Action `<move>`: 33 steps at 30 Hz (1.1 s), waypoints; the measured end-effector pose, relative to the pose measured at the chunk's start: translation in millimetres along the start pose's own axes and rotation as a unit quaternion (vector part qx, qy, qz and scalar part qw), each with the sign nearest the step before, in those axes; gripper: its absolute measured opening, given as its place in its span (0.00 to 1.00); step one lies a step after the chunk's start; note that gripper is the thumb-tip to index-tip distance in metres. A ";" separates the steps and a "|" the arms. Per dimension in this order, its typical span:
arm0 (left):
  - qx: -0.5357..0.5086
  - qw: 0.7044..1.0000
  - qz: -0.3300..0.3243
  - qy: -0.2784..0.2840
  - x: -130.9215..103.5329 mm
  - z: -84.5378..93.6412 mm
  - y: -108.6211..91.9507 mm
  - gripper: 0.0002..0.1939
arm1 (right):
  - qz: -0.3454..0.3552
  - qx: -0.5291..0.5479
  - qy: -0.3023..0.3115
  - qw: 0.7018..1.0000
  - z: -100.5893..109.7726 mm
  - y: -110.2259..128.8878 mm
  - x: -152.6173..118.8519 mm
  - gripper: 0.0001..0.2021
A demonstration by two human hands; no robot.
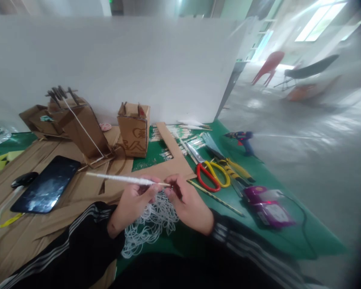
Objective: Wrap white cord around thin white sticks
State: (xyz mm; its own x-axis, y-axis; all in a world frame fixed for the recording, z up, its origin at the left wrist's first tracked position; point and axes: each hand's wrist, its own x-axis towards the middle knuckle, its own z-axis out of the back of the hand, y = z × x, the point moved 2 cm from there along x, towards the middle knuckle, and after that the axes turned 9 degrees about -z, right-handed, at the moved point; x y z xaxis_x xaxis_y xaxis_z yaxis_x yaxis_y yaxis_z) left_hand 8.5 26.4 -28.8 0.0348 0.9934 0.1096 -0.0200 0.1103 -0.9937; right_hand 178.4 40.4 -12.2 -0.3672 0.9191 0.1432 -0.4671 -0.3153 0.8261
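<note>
The left hand (132, 200) pinches the stick (120, 179), whose string-wrapped length runs out leftward from its fingers, while the right hand (186, 204), fingers closed at the bare tip, grips loose string (152, 224) hanging below.

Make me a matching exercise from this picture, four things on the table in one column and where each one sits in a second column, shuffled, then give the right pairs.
Things:
1. stick
2. tablet
3. scissors
4. glue gun

Places:
A. lying dark-screened on the cardboard at the left
B. held between the left hand and the right hand
C. at the far right edge of the green mat
D. on the green mat just right of the hands, red and yellow handles

Pairs: 1-B, 2-A, 3-D, 4-C
</note>
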 end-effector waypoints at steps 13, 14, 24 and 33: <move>-0.002 1.000 0.008 -0.004 0.4 -0.2 -0.5 0.15 | 0.010 -0.010 -0.009 1.000 0.9 2.3 -0.4 0.03; -0.003 1.000 0.008 -0.002 0.5 -0.3 -0.7 0.15 | 0.013 -0.011 -0.003 1.000 0.8 2.3 -0.5 0.04; 0.003 1.000 0.009 0.003 0.1 -1.0 -2.3 0.14 | 0.004 -0.021 0.012 1.000 -0.3 0.9 -0.9 0.06; 0.005 1.000 0.009 0.002 -0.7 -2.3 -4.2 0.13 | 0.007 -0.019 0.014 1.000 0.1 1.3 -1.9 0.06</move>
State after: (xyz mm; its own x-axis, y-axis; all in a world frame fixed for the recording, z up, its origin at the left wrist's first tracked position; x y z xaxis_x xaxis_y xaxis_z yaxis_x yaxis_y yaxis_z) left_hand 10.8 25.2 -24.8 0.0378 0.9951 0.0915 -0.0304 0.0926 -0.9952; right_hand 178.6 38.3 -11.3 -0.3961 0.9077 0.1386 -0.4926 -0.3374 0.8022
